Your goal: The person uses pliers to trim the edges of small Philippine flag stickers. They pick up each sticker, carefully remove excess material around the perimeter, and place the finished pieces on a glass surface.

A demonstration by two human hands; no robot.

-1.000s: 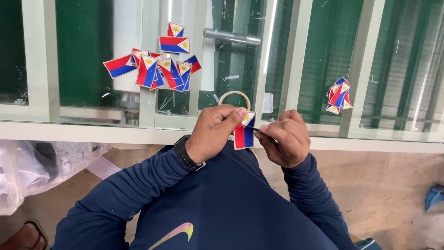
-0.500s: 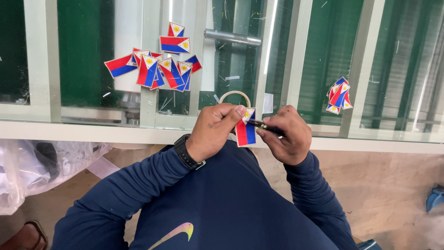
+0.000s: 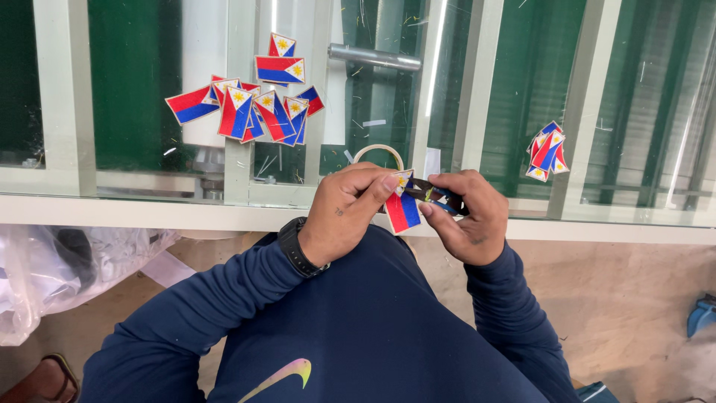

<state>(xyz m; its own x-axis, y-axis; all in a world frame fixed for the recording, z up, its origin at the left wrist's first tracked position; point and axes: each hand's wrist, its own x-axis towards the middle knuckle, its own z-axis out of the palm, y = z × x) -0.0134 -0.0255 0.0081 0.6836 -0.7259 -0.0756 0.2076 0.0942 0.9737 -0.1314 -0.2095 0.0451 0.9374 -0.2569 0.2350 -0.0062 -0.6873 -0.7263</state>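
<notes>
Your left hand (image 3: pixel 347 216) pinches a small red, blue and white flag patch (image 3: pixel 403 207) between thumb and fingertips, closed firmly on its upper edge, so that the patch hangs just in front of the near rim of the glass table (image 3: pixel 112 213), above your lap. Your right hand (image 3: pixel 466 216) is closed around a small dark tool (image 3: pixel 436 195), most likely snips, though the working end is too small to make out; its tip meets the top corner of the patch beside the left thumb. Both hands touch at the piece, so this patch is the one in work. Judged from how the piles lie: a loose heap of like patches (image 3: pixel 253 104) sits on the glass to the far left, spread and overlapping, and a smaller, tidier stack (image 3: pixel 547 151) sits to the right, well apart from the heap. You cannot tell from this view alone which pile is handled and which is waiting, but if the neat stack is the finished one, then only a few are done and the larger share remains. A roll of tape (image 3: pixel 378 154) stands on the glass just beyond your hands, untouched. A clear plastic bag (image 3: pixel 60 272) lies below the table to your left.
</notes>
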